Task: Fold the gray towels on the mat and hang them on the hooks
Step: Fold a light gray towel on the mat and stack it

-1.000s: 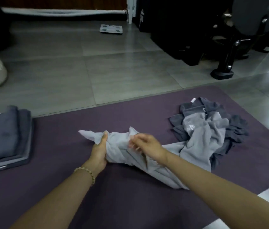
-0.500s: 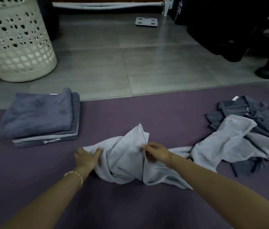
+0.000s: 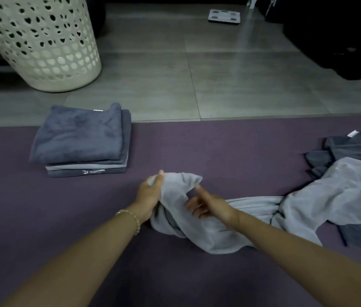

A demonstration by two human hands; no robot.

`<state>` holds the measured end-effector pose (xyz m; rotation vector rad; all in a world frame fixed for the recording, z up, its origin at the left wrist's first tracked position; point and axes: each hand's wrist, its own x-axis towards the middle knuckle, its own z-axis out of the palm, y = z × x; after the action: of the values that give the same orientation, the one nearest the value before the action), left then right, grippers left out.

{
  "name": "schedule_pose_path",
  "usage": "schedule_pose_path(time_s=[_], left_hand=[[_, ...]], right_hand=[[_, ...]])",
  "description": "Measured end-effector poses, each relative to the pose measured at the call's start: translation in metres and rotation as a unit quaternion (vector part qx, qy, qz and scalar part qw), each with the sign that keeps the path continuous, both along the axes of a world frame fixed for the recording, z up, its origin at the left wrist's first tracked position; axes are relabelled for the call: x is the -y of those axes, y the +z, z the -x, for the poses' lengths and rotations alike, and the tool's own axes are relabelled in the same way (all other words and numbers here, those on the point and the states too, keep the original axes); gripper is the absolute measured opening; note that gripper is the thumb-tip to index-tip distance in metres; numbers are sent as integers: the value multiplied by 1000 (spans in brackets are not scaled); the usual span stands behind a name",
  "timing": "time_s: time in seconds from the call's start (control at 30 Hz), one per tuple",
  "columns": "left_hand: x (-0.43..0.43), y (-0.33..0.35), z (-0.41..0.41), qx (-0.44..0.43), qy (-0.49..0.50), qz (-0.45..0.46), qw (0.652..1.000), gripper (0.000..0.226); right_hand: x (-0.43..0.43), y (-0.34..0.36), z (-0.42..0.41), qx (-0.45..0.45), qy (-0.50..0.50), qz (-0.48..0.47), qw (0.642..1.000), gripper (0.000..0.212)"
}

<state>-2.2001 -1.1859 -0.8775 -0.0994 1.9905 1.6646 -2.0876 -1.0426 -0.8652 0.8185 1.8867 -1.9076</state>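
Mat fills the lower half. Unfolded pile of gray towels sits at 3 o'clock, with the folded stack at 10 o'clock. The light gray towel lies bunched mid-mat, its tail trailing toward 3 o'clock into the pile. Your left hand is clamped on 1 corner, thumb up. Your right hand has its index finger out at the loose edge; I cannot tell whether it pinches. The step looks like corner-finding before the 1st fold. Next, catch the 2nd corner, pull the tail clear and spread it flat.
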Motion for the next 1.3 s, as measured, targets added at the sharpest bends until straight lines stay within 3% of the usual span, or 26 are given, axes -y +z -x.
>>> schedule_pose_path(time_s=[0.1, 0.17, 0.23, 0.3, 0.43, 0.5, 0.57, 0.67, 0.73, 0.87, 1.07, 1.3], left_hand=[[18, 13, 20, 129, 104, -153, 974, 31], [40, 18, 33, 139, 118, -144, 973, 26], [73, 19, 42, 51, 47, -5, 998, 35], [111, 18, 44, -29, -70, 119, 990, 45], [174, 6, 23, 38, -238, 315, 918, 66], [187, -1, 12, 75, -280, 368, 883, 69], [193, -8, 7, 75, -281, 363, 885, 74], [186, -17, 11, 67, -156, 296, 940, 62], [174, -19, 15, 87, -94, 233, 964, 53], [148, -21, 24, 112, -83, 157, 978, 49], [124, -28, 40, 86, -99, 174, 976, 39], [118, -36, 46, 50, -183, 222, 956, 34]], right_hand=[[-20, -4, 8, -16, -82, -59, 995, 50], [-23, -5, 17, -22, -84, -80, 993, 46], [-19, -8, 32, -22, -57, -87, 994, 45], [-8, -9, 47, -15, -18, -91, 996, 46], [22, -22, 61, 8, 56, -116, 992, 43], [30, -34, 58, 22, 110, -161, 981, 50], [35, -43, 53, 26, 145, -196, 970, 55], [40, -45, 46, 46, 187, -194, 962, 50], [43, -46, 42, 50, 230, -244, 941, 52], [33, -39, 43, 62, 271, -358, 891, 58], [-5, -34, 33, 53, 195, -222, 954, 48], [-23, -42, 21, 19, 193, -183, 964, 19]])
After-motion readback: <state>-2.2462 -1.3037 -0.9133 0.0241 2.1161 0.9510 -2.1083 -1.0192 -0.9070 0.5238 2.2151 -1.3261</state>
